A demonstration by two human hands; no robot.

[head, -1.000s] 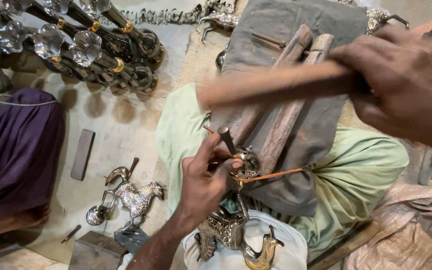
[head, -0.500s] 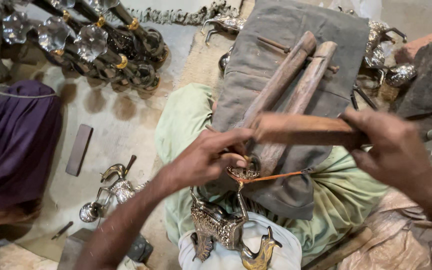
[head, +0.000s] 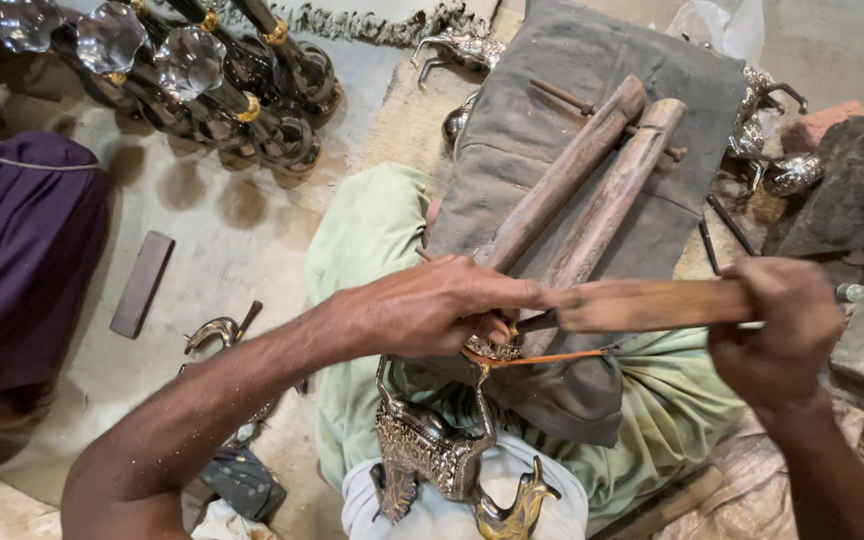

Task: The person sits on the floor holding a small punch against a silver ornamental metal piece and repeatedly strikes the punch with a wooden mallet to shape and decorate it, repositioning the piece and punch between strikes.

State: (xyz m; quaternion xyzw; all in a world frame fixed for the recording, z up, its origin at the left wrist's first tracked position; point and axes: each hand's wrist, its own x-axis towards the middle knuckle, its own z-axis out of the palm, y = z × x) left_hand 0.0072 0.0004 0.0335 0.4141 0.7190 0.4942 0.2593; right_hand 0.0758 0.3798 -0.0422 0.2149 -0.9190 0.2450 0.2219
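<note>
Lower now, my right hand [head: 777,335] grips the wooden mallet [head: 652,305], lying crosswise, head toward my left hand [head: 432,305]; left pinches a small chisel [head: 537,320] on the ornate metal piece [head: 432,450].

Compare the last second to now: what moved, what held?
The right hand swung the wooden mallet down from high across the view until it lies level, its end at the left hand. The left hand kept its grip on the small tool at the ornate metal piece, shifting only slightly. The two wooden bars on the grey cloth stayed put.
</note>
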